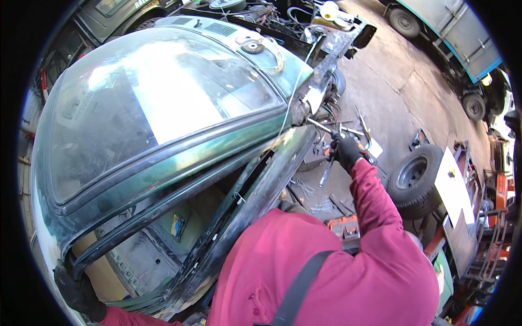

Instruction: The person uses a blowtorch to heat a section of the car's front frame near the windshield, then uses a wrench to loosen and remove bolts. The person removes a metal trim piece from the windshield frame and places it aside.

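Note:
A green vehicle cab with a large windshield (179, 103) fills the left side, its side door (255, 187) swung ajar. My left hand (79, 290), in a black glove, is closed around the rear corner of the door's window frame (163, 228). Out to the right, my right hand (346, 149), also gloved in black, grips a slim silver metal bar (319, 125). The bar slants up and left toward the bare metal by the door's front edge; its exact kind cannot be made out. Just below that hand is another silver tool (327, 173).
Loose tools and wires (321, 204) lie on the concrete floor beside an orange-red box (343, 227). A loose wheel (416, 182) is at the right, near a white panel (455, 182). Beyond stands a grey truck body (457, 32). An exposed chassis (342, 41) extends forward of the cab.

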`<state>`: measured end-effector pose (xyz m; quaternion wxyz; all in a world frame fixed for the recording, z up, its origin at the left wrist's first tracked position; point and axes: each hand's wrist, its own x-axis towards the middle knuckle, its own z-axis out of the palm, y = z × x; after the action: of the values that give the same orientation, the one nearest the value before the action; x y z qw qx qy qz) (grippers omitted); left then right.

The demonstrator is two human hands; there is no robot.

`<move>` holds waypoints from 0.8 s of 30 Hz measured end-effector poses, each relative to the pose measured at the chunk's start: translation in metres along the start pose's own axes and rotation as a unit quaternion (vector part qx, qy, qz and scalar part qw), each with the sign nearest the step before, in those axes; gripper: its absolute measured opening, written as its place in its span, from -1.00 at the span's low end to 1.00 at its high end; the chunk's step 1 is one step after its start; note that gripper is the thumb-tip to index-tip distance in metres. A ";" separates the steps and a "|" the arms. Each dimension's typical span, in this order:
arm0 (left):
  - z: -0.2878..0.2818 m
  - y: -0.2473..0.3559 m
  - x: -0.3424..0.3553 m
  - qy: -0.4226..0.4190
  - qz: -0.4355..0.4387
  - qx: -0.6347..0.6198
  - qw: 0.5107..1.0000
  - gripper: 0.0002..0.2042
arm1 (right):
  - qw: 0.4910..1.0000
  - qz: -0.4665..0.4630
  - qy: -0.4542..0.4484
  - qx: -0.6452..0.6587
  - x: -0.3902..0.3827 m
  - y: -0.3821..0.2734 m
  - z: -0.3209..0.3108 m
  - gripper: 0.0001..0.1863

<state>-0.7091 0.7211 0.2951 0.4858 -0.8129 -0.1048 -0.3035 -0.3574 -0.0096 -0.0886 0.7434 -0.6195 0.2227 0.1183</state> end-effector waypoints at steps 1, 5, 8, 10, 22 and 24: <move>0.000 -0.002 0.001 0.034 0.028 0.007 0.999 -0.61 | 0.997 -0.006 0.023 -0.071 -0.006 -0.003 -0.001 -0.68; 0.003 -0.007 0.000 0.040 0.025 -0.036 0.998 -0.63 | 0.935 -0.226 0.059 -0.267 -0.018 0.013 0.009 -0.67; 0.001 -0.006 0.000 0.003 0.003 -0.041 0.999 -0.65 | 0.839 -0.403 0.155 -0.332 -0.010 0.033 0.018 -0.65; -0.001 -0.004 0.001 0.002 -0.008 -0.065 0.998 -0.66 | 0.945 -0.264 0.131 -0.146 -0.003 0.038 0.020 -0.63; -0.003 -0.007 0.001 0.008 0.009 -0.053 0.999 -0.62 | 0.916 -0.316 0.112 -0.221 -0.001 0.040 0.014 -0.72; -0.006 -0.005 0.003 -0.007 0.013 -0.036 0.999 -0.60 | 0.847 -0.429 0.148 -0.278 0.002 0.047 0.017 -0.68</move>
<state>-0.7119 0.7179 0.3028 0.4594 -0.8332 -0.0870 -0.2953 -0.3738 0.0164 -0.1280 0.4747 -0.8444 -0.0004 -0.2481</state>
